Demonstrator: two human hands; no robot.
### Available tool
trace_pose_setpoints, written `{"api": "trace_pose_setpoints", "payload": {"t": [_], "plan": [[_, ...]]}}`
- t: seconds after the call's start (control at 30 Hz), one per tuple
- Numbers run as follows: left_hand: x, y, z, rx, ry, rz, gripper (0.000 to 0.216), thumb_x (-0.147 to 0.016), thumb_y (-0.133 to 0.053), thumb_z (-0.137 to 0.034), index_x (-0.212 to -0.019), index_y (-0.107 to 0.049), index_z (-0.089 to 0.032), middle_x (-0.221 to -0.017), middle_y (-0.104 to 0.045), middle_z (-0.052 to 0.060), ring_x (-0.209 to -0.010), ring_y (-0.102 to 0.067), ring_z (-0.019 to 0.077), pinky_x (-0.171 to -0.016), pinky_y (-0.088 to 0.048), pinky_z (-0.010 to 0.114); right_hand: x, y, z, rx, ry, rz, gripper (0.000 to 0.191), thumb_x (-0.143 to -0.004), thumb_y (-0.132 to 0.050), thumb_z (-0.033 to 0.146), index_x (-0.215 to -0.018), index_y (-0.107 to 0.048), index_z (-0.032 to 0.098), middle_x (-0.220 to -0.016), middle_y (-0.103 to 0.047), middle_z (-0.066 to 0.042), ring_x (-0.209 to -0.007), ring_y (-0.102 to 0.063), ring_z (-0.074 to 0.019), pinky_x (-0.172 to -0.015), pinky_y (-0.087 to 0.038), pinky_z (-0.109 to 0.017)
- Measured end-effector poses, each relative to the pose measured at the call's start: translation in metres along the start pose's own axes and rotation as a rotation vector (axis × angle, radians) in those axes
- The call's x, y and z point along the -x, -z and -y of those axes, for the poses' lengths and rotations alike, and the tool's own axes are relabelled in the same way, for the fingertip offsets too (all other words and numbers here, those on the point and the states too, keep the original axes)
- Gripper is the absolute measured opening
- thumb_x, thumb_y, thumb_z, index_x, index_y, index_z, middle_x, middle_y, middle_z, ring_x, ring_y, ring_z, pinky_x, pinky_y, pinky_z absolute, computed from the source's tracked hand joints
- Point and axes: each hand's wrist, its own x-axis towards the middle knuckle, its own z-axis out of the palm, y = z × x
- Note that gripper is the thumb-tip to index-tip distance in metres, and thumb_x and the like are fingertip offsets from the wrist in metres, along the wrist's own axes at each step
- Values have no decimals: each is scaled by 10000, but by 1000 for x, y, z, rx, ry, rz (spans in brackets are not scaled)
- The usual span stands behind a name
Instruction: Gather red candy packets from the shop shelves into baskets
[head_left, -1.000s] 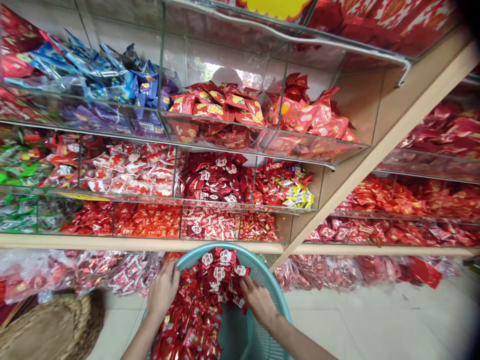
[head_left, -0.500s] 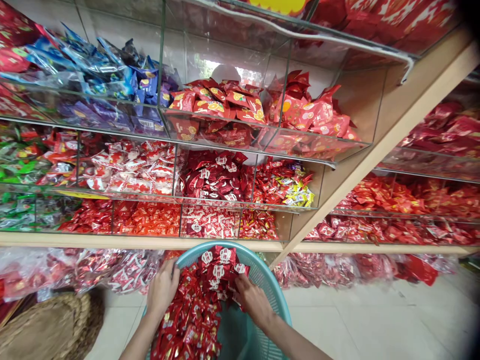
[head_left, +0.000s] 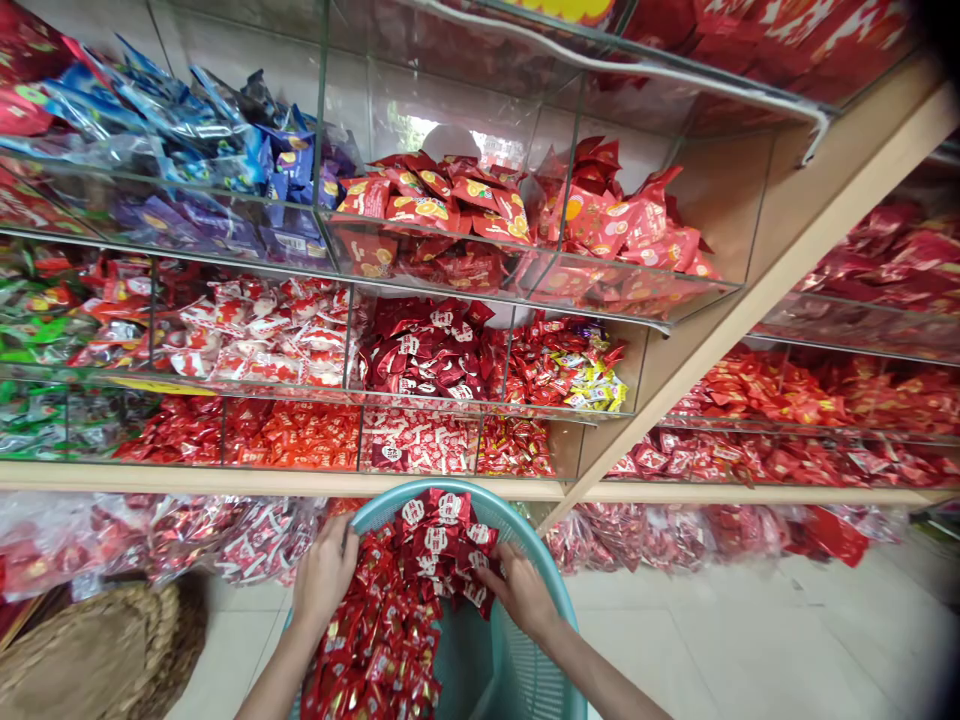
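Note:
A teal plastic basket [head_left: 564,560] stands in front of me, holding small red wrapped candies [head_left: 375,640] on its left and dark red packets with white print [head_left: 436,540] at its far side. The basket's left rim is under my left hand [head_left: 324,572], whose fingers are curled over it. My right hand [head_left: 525,592] reaches inside from the right. Its thumb and fingers are slightly apart at the edge of the dark red packets, with no packet seen firmly gripped. The basket's bare inner floor shows at the lower middle.
Clear-fronted shelves [head_left: 442,398] full of wrapped sweets rise beyond the basket. A slanting wooden post [head_left: 720,320] divides them on the right. Bagged sweets [head_left: 247,540] lie beneath the bottom shelf. On the tiled floor [head_left: 660,640] at lower left stands a woven basket [head_left: 161,640].
My right hand has shifted slightly right and its fingers have loosened from the dark red packets. My left hand stays on the basket's rim.

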Motion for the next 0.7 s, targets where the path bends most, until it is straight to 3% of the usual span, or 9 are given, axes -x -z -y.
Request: {"api": "trace_pose_setpoints", "payload": {"t": [0.2,0.43,0.7], "plan": [[0,-3,2,-9,1,-21,336,-852,-305,-299,-1087,-523,-199,-1067,-630,46,-821,-629,175,-688,-457,268,-2,6,23,247,282,69,374,-844,-451,266,-1214,-430,309,-1151,-478,-53,-1007,-534,-182,-703,-480,-224],[0,-5,4,-12,-13,-25,324,-854,-311,-289,-1090,-515,-202,-1088,-624,41,-845,-626,169,-691,-452,258,-2,-5,13,419,235,63,400,-868,-364,212,-1254,-394,313,-1161,-500,-87,-778,-633,-180,-546,-481,-220],[0,-4,3,-29,-9,-27,325,-852,-316,-289,-1082,-525,-197,-1084,-629,44,-830,-632,171,-673,-456,257,4,-8,12,509,132,151,617,-768,-412,54,-1302,-320,351,-1249,-452,-113,-732,-654,-194,-567,-487,-255]]}}
